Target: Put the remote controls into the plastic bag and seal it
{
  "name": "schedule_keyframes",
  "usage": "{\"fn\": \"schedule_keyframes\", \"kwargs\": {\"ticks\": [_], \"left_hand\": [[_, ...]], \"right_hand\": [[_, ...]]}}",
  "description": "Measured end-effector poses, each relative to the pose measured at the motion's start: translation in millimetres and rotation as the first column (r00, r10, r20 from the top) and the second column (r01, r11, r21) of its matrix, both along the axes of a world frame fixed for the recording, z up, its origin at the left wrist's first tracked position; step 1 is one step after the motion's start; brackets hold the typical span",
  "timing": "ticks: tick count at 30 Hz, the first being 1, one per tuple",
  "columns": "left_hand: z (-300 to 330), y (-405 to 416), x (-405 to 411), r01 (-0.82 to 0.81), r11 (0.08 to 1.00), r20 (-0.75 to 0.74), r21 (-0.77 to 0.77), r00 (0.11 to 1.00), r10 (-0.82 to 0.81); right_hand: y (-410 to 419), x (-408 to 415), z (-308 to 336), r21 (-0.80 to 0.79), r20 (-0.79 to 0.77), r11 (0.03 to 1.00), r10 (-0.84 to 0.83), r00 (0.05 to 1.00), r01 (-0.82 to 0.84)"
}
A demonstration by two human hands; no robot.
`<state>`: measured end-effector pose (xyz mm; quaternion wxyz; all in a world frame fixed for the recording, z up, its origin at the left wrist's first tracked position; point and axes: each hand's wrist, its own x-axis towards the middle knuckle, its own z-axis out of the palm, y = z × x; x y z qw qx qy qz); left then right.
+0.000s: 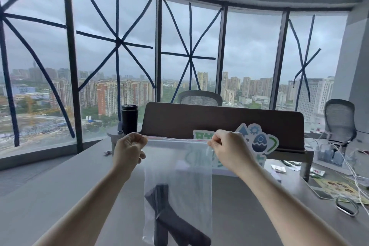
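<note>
A clear plastic bag (189, 177) with a red zip strip along its top hangs upright above the grey table (60, 195). My left hand (129, 149) pinches the strip's left end, and my right hand (227, 149) pinches its right end, stretching the top edge taut between them. Two dark remote controls (169, 219) lie crossed inside the bag's lower part, their bottom ends running out of view. Whether the zip strip is pressed closed along its length cannot be told.
A dark partition board (219, 122) stands behind the bag with colourful sticker signs (257, 138) leaning on it. A black tumbler (129, 119) sits at the back left. Cables, papers and a bracelet (346, 206) lie at the right. Two mesh chairs stand by the taped windows.
</note>
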<state>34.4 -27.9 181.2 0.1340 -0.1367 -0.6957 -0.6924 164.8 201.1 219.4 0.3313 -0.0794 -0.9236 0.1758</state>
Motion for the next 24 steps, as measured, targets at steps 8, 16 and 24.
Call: {"fn": "schedule_keyframes", "kwargs": {"ticks": [8, 16, 24], "left_hand": [[11.4, -10.7, -101.6, -0.004, 0.995, 0.086, 0.102, 0.996, -0.004], [-58.0, -43.8, -143.3, -0.032, 0.967, 0.166, 0.251, 0.986, -0.011], [-156.6, -73.5, -96.6, -0.134, 0.990, 0.308, 0.034, 0.944, 0.117]], "right_hand": [[-16.0, -124.4, -8.1, -0.328, -0.113, 0.940, 0.062, 0.992, -0.096], [-44.4, -157.9, -79.7, -0.325, 0.067, 0.925, 0.229, 0.971, -0.195], [-54.2, -112.3, -129.1, -0.392, 0.618, 0.881, 0.465, 0.634, -0.264]]}}
